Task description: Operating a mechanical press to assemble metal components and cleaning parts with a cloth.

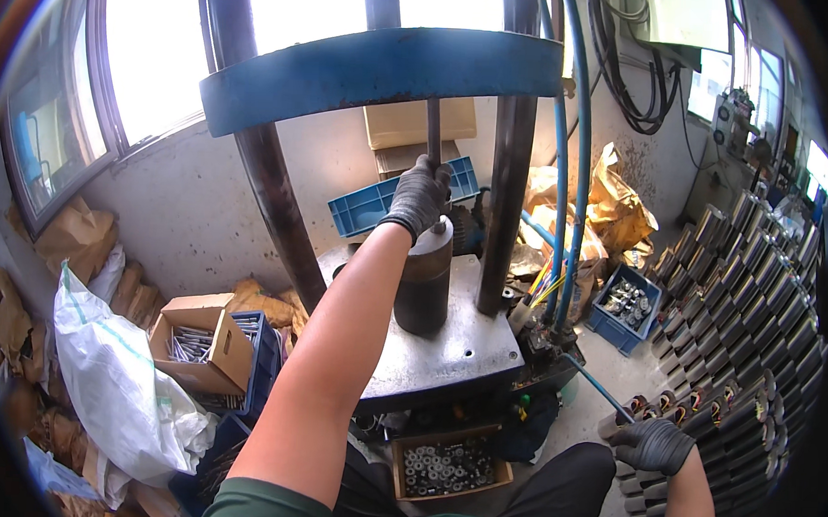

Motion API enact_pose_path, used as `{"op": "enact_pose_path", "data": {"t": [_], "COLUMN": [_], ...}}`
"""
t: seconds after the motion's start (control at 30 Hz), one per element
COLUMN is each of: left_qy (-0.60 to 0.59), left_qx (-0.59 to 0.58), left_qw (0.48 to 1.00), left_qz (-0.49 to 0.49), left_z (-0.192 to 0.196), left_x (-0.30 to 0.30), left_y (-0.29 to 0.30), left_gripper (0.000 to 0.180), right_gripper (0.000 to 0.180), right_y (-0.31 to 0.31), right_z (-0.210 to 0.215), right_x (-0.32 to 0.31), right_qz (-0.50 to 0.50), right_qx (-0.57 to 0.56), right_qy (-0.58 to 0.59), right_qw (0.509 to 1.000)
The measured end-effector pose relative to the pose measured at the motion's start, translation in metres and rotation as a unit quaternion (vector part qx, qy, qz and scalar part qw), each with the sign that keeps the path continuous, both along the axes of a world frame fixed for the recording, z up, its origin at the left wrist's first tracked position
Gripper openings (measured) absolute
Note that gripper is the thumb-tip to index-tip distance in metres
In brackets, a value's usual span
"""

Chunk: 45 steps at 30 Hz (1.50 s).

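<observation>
Head view: could pinch left fingers [425, 173], wrapped round the rod [434, 125] above the dark cylinder [421, 305] upright on the table [460, 360], if nudging the lever [598, 390], held in curled right fingers [626, 440], too early.

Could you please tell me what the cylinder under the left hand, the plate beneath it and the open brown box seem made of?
Cylinder: probably metal, dark and smooth, with a dull sheen. Plate: likely bare steel, silvery, scuffed, catching light. Box: apparently cardboard, matte, judging by its folded flaps.
</observation>
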State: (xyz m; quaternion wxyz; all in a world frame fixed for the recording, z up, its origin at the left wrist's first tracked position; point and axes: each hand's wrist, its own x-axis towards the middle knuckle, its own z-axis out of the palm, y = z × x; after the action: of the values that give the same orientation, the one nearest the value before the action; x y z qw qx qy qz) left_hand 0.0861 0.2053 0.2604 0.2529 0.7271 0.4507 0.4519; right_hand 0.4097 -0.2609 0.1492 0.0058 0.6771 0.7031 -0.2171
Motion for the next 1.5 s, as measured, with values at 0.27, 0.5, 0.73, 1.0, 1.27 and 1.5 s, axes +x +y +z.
{"op": "enact_pose_path", "data": {"t": [0.27, 0.5, 0.73, 1.0, 1.27, 1.5], "left_qy": [0.014, 0.003, 0.006, -0.011, 0.016, 0.009], "left_qx": [0.021, 0.004, 0.011, -0.002, 0.016, 0.027], "left_qw": [1.0, 1.0, 1.0, 1.0, 1.0, 0.999], "left_qz": [0.007, -0.001, 0.0, -0.004, 0.013, 0.02], "left_z": [-0.001, -0.001, -0.001, -0.006, -0.003, -0.008], "left_x": [-0.002, 0.0, -0.001, 0.003, 0.003, 0.0], "left_y": [0.005, 0.005, 0.002, 0.012, 0.005, 0.01], "left_gripper": [0.031, 0.032, 0.032, 0.031, 0.03, 0.03], "right_gripper": [0.03, 0.03, 0.03, 0.028, 0.028, 0.028], "right_y": [0.005, 0.004, 0.002, -0.001, -0.003, 0.004], "right_z": [0.003, 0.002, 0.001, 0.003, -0.005, 0.005], "right_x": [0.003, 0.001, 0.003, 0.004, 0.013, 0.001], "right_qz": [0.042, 0.012, 0.031, 0.043, 0.077, 0.01], "right_qx": [0.06, 0.073, 0.022, -0.012, 0.011, 0.01], "right_qy": [-0.035, 0.001, -0.021, -0.035, -0.023, 0.008], "right_qw": [0.997, 0.997, 0.999, 0.998, 0.997, 1.0]}}
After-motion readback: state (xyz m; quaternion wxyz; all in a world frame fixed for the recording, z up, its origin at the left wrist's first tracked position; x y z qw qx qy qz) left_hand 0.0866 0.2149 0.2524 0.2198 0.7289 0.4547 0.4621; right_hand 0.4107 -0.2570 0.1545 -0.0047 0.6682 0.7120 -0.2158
